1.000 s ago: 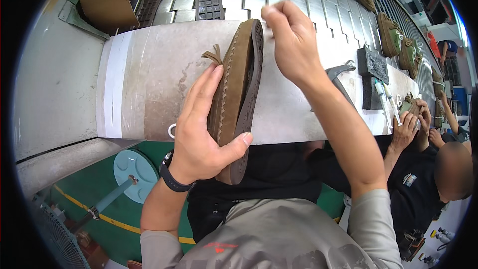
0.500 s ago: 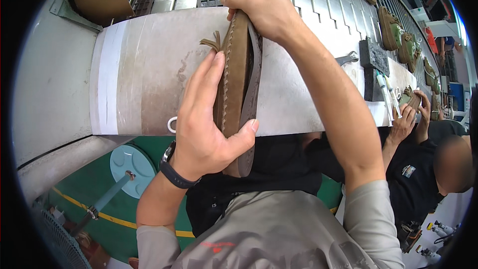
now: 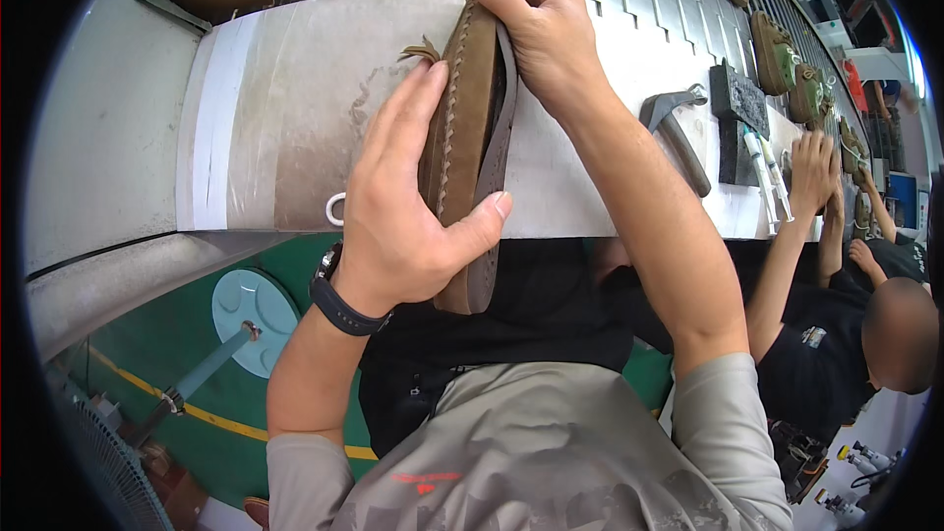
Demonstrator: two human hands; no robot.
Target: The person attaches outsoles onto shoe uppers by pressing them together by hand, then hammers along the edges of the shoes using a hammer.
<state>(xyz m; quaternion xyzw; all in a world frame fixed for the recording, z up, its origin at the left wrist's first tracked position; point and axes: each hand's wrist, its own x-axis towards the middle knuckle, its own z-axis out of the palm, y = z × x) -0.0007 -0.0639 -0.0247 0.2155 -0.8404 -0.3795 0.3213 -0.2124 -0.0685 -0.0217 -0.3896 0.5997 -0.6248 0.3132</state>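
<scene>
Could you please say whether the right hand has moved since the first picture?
Yes: the right hand has moved left, toward the bench's white strip, to the far end of the brown shoe.

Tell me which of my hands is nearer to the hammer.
Right. The right hand, at the far end of the shoe, is left of and beyond the hammer; the left hand is farther left, holding the shoe's nearer part.
</scene>
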